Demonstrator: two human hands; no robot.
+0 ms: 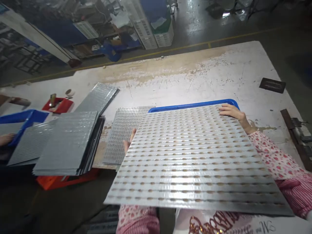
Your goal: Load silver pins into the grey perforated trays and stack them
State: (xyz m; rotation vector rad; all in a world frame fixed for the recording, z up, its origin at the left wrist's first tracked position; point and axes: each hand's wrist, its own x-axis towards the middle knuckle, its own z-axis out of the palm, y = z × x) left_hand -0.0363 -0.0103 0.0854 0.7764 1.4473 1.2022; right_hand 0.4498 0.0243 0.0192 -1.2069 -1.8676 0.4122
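A large grey ribbed sheet with rows of small brownish slots is tilted up in front of me, its near edge closest to my body. My left hand grips its left edge from below; only some fingertips show, the rest is behind the sheet. At the far right corner, my right hand holds the edge with its fingers lying over the top face. Under the far edge, the rim of a blue tray shows; its inside is hidden. A similar slotted sheet lies just left of my left hand.
Stacked grey sheets stand on the left, with more sheets behind. Further left are a red bin, a blue crate and another person's hand. A dark flat plate and a metal clamp sit along the right edge.
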